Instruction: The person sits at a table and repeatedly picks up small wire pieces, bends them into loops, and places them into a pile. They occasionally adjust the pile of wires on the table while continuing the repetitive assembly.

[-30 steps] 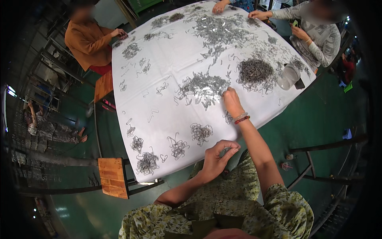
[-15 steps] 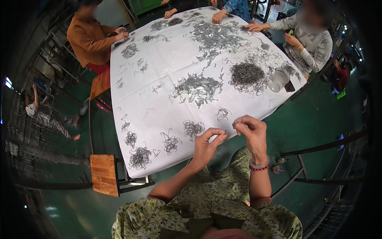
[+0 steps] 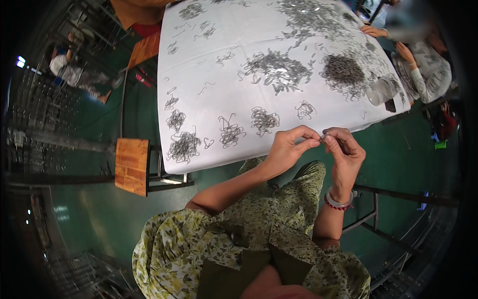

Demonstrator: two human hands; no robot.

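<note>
My left hand (image 3: 291,151) and my right hand (image 3: 346,153) meet just off the near edge of the white-covered table (image 3: 214,94). Thumb and forefinger of each are pinched, the fingertips nearly touching. A tiny greyish bit shows between them, too small to make out. Closest to my hands on the cover is a small heap of bent wire hooks (image 3: 305,110). Left of it lie more clusters of wire hooks (image 3: 231,133), the largest (image 3: 183,147) at the near left corner. Farther in is a spread of small flat silvery metal pieces (image 3: 279,71).
A dark, dense heap of small metal parts (image 3: 343,71) lies at the right, beside a clear jar (image 3: 380,91) and a dark flat object (image 3: 391,105). Another person's hand (image 3: 373,31) rests at the far right edge. A wooden stool (image 3: 132,166) stands at the near left.
My hands have come together, fingertips now nearly touching where they were apart before. The view has shifted, so the table sits higher and farther right in it.
</note>
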